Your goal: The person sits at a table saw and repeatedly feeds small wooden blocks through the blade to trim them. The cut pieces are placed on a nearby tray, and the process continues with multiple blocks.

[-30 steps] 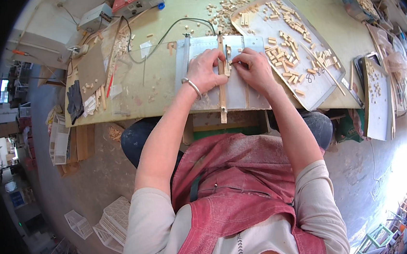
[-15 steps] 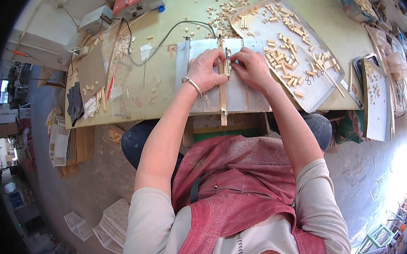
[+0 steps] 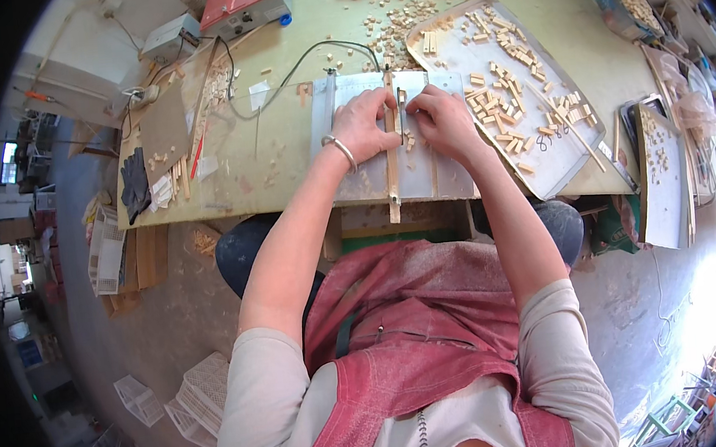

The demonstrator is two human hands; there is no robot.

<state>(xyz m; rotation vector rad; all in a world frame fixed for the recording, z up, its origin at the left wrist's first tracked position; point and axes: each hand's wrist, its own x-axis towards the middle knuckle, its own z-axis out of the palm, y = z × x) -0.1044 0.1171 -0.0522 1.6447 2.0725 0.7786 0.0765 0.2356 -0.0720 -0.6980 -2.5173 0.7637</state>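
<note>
My left hand (image 3: 359,123), with a bangle at the wrist, is bent at the left of a dark, narrow blade-like part (image 3: 402,117) on a metal plate (image 3: 363,185). Its thumb and forefinger close along a small wooden piece (image 3: 397,120) beside the blade, partly hidden by the fingers. A long wooden strip (image 3: 392,178) runs under that hand, past the plate's near edge. My right hand (image 3: 444,122) is just right of the blade, fingertips pinched together; anything between them is hidden. Small wood bits (image 3: 409,141) lie by the blade's near end.
Right of the plate, a large tray (image 3: 553,168) holds many small wooden blocks and a thin stick. Loose blocks (image 3: 408,19) are scattered behind. A black cable (image 3: 293,67) crosses the table at left, near a red box (image 3: 245,3). Dark gloves (image 3: 134,183) lie at the left edge.
My right hand has drawn slightly away from the blade. Small wood bits now show at the blade's near end, where a longer wooden piece lay between my hands.
</note>
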